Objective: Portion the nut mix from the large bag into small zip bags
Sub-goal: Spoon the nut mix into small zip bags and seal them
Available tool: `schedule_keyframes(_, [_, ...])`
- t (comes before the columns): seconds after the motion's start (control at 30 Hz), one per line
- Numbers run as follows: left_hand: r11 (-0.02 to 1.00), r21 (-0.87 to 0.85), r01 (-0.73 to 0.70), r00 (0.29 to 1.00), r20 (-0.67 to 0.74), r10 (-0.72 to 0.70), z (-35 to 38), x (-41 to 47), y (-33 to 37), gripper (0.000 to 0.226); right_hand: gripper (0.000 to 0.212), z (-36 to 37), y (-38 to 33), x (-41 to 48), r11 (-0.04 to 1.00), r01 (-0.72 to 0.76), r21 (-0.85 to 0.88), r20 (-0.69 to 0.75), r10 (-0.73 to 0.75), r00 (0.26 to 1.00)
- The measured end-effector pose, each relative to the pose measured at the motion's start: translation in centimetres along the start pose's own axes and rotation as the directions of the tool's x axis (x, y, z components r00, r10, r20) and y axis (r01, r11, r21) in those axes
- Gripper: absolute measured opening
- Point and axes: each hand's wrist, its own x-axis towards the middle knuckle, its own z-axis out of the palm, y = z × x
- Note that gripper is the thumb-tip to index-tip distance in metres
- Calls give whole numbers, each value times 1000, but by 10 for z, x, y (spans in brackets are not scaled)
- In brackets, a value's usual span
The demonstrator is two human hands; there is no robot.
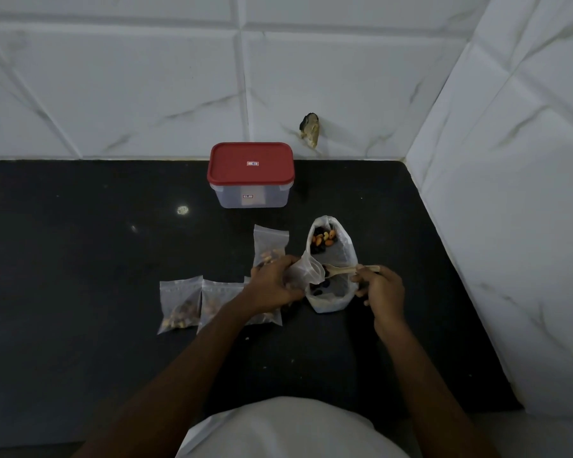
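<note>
My left hand [273, 285] grips small zip bag [306, 271]; right hand [382, 287] pinches spoon [339, 270]; forearm [222, 320] half-hides one filled bag [272, 319].

The stone countertop [80, 259] is black and speckled, and the white wall tiles [146, 94] are veined grey. The clear rectangular plastic box [232, 198] has a red lid [232, 160]. The milky-white large plastic bag [348, 249] shows orange, tan and near-black nut mix [323, 241]. There's a clear small zip bag [306, 271] and a pale beige wooden spoon [343, 270].

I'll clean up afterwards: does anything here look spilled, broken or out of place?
One thing: a dark, ragged patch in the white wall tile, just right of the red-lidded container, looks like a chipped hole. On the black counter I see only a few pale specks, no clear nut spill.
</note>
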Motion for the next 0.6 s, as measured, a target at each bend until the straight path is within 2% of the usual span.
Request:
schedule_keyframes(0.17, [1000,-10,-13,1000,-2,13,0,1,-1,60,16,-7,1,4,987,-120,105,13,120,993])
schedule_keyframes(0.3, [999,-34,-23,1000,-8,23,-1,2,1,46,17,-15,-4,-1,983,-109,148,3,109,994])
schedule_keyframes(0.37, [999,-29,-26,999,-31,26,0,4,1,46,15,-19,-11,-6,977,-69,201,-2,71,997])
schedule_keyframes(0.5, [999,43,-24,998,-57,26,-1,3,11,59,13,-18,-29,-16,968,54,246,-23,-49,999])
schedule_keyframes(0.6, [999,49,-10,998,-63,13,-2,4,18,62,11,-11,-37,-26,961,247,123,-24,-245,969])
